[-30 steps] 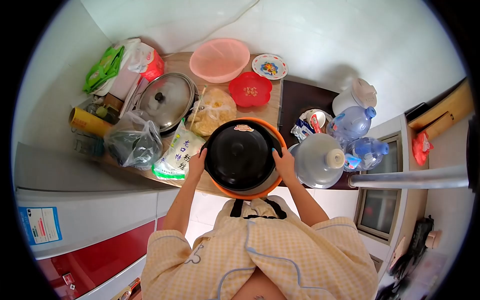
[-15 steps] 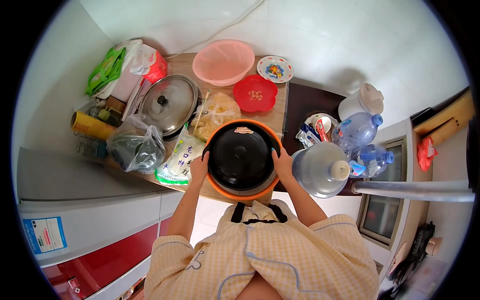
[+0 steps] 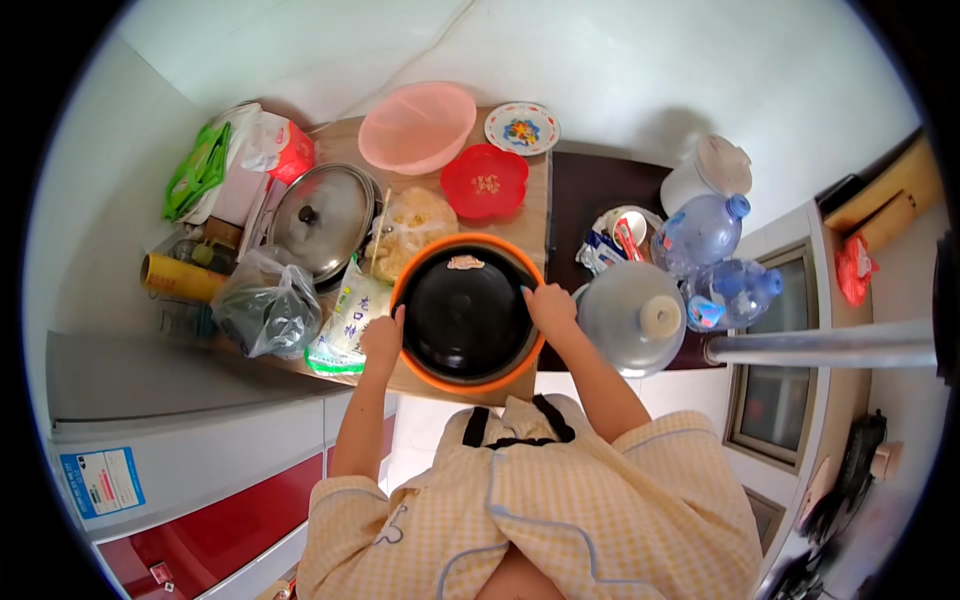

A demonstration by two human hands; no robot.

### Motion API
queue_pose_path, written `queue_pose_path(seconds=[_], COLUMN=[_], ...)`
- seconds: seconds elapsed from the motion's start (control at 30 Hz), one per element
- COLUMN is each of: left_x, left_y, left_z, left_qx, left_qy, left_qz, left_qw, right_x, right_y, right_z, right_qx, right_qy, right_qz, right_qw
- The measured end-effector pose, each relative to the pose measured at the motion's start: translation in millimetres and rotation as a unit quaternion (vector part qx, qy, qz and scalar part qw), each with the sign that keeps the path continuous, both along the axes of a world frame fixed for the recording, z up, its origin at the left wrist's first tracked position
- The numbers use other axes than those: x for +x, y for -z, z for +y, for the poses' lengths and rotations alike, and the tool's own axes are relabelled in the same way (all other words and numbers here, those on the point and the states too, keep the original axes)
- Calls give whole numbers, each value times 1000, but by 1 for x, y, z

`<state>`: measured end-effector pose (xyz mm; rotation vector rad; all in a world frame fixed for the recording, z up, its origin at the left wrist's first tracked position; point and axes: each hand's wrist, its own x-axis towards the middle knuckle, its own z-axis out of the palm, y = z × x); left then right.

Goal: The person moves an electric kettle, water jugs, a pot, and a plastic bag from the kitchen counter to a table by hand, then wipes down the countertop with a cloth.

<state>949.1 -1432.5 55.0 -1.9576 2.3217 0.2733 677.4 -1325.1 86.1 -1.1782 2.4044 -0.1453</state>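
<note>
A round black pan [image 3: 468, 315] with a small sticker near its far side lies in an orange basin [image 3: 408, 357]. My left hand [image 3: 382, 342] is closed on the basin's left rim, thumb over the edge by the pan. On the opposite rim, my right hand [image 3: 551, 308] grips too, with its thumb inside. The undersides of both grips are hidden. Just beyond the basin sits a clear bag of pale yellowish food [image 3: 412, 232]. A white printed packet with green edging [image 3: 345, 325] lies beside my left hand, and a large cloudy water jug [image 3: 625, 310] stands right of my right hand.
Farther back are a red flower-shaped dish [image 3: 485, 205], a pink basin [image 3: 415, 130] and a patterned plate [image 3: 522, 130]. A lidded steel pot [image 3: 325, 220] and a clear plastic bag [image 3: 265, 305] stand left. Blue-capped bottles [image 3: 700, 235] and a white bin [image 3: 708, 172] are right.
The view has shifted, so the counter items appear farther left. Both hands keep hold of the orange basin, with the black pan still inside it.
</note>
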Motion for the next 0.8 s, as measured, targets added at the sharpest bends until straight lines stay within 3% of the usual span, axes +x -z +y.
queue_pose_path(seconds=[0.17, 0.27, 0.33, 0.37, 0.43, 0.47, 0.5, 0.57, 0.7, 0.8], left_x=[3, 7, 14, 18, 25, 28, 29, 27, 7, -35], left_y=[-7, -1, 4, 9, 16, 31, 32, 30, 44, 23], left_z=[-3, 2, 15, 26, 51, 64, 77, 105, 159, 196], left_qx=[-11, -6, 1, 7, 28, -40, -35, 11, -4, -17], left_qy=[59, 34, -12, -1, -27, -4, 8, -6, 70, 274], left_qz=[-27, 13, 112, 110, 235, 264, 265, 384, 443, 482], left_qw=[998, 999, 994, 994, 971, 964, 963, 923, 894, 832], right_x=[7, 27, 41, 48, 57, 60, 62, 66, 74, 70], right_y=[-6, 11, 22, 28, 40, 54, 56, 60, 72, 75], right_z=[15, 49, 79, 95, 131, 150, 169, 208, 280, 321], right_qx=[-22, -129, -225, -220, -213, -217, -217, -85, -97, -135], right_qy=[39, 66, 82, 94, 129, 128, 140, 159, 271, 331], right_qz=[-24, -21, -43, -42, -96, -97, -93, -105, -162, -168], right_qw=[999, 989, 970, 970, 964, 963, 962, 978, 944, 919])
